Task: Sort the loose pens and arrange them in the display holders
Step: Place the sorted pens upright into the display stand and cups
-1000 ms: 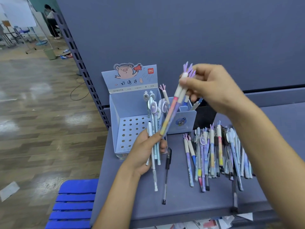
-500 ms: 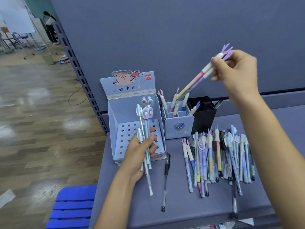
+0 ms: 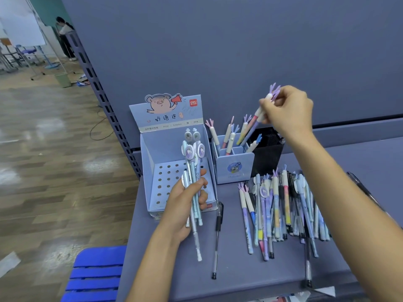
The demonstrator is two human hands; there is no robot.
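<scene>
Lit softly and evenly from overhead, moderately bright, with no hard contrast. Pale streaks of glare on the wooden floor [image 3: 54,149] beyond the left edge of the table [image 3: 250,275]. Only faint, diffuse shadows beneath the loose pens [image 3: 283,210] toward the table's right edge. Smeared by motion at the right hand [image 3: 287,110] and the two pens [image 3: 255,125] pinched in it; crisper at the bundle of pens [image 3: 193,192] gripped in the left hand [image 3: 181,205]. Slightly soft overall, small print on the display box [image 3: 170,125] barely legible. Bowed by the wide lens, with the shelf post [image 3: 104,101] slanting at left. Hazy and washed out in the far room at top left.

Pale-blue holder [image 3: 233,168], black mesh cup [image 3: 269,158]
</scene>
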